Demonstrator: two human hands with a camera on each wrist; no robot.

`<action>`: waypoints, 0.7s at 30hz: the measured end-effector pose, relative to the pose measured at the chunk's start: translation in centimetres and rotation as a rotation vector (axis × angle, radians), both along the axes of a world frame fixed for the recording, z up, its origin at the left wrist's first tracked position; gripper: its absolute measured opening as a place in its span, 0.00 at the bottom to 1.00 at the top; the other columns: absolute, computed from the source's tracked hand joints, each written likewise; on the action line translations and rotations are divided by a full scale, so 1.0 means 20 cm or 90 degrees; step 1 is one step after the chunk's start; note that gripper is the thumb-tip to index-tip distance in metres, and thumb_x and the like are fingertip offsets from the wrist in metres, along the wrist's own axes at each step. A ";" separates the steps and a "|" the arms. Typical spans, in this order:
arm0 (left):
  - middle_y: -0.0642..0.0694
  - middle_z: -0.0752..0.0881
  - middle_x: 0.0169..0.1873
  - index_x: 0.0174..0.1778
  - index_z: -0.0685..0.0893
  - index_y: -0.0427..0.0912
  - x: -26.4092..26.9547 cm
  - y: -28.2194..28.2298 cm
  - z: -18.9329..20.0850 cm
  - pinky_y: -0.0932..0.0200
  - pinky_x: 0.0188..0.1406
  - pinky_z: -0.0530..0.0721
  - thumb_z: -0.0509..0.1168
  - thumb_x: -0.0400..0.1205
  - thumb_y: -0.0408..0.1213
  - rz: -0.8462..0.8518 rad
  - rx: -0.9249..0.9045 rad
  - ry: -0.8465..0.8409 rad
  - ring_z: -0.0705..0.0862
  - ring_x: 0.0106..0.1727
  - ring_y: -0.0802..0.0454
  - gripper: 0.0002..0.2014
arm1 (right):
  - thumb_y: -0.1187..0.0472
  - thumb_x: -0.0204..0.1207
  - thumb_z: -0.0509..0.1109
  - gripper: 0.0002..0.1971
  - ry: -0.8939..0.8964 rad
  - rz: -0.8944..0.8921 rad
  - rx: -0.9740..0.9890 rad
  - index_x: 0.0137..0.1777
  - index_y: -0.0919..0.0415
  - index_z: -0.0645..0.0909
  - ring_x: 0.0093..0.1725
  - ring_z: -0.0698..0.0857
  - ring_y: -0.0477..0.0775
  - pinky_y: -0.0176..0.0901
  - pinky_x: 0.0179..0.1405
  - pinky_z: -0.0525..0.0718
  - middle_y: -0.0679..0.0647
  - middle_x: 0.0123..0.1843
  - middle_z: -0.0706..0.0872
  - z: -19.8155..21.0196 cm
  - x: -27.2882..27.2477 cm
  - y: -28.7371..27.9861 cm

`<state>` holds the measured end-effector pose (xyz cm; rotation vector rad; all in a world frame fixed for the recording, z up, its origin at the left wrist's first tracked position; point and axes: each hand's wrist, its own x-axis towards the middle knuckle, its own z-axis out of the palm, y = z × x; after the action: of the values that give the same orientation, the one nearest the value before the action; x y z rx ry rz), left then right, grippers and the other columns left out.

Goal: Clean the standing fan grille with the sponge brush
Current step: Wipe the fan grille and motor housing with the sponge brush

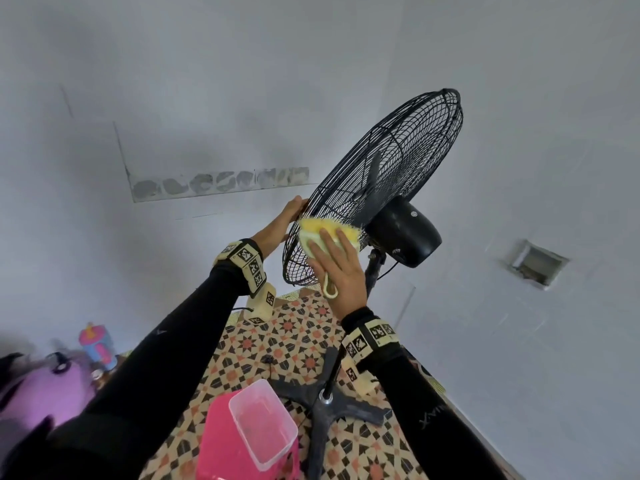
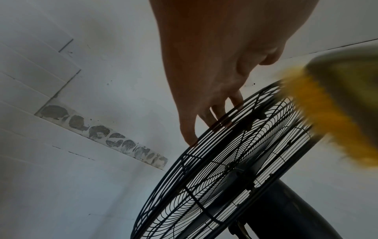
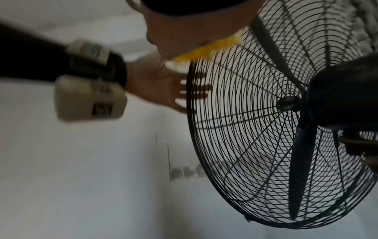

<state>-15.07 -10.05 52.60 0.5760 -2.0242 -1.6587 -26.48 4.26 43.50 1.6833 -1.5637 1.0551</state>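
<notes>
Standing fan grille point(image 1: 398, 161) mid-scrub, by the look of it: braced at the rim by the left hand point(image 1: 277, 226), fingers nearly straight and gripping nothing, with the yellow sponge brush point(image 1: 311, 227) just beside, cupped in the right hand point(image 1: 337, 268) and pressed to the rear wires. Black, thin-wired, tilted upward, mostly above and right of both hands. Impossible to tell cleaned wires from uncleaned, so probably much left.

One fan point(image 1: 398, 150), one brush point(image 1: 311, 225), two hands point(image 1: 277, 230) point(image 1: 341, 271)
</notes>
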 end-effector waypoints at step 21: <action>0.59 0.81 0.57 0.66 0.75 0.47 -0.20 0.13 0.01 0.58 0.78 0.73 0.51 0.93 0.57 0.227 -0.042 0.026 0.80 0.58 0.71 0.19 | 0.50 0.88 0.66 0.24 0.268 0.252 0.126 0.79 0.61 0.77 0.87 0.60 0.68 0.66 0.83 0.68 0.67 0.82 0.73 -0.15 -0.42 -0.06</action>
<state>-19.01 -7.38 52.82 0.8183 -1.8131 -1.3768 -34.97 3.00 40.58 2.2420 -1.1178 0.6719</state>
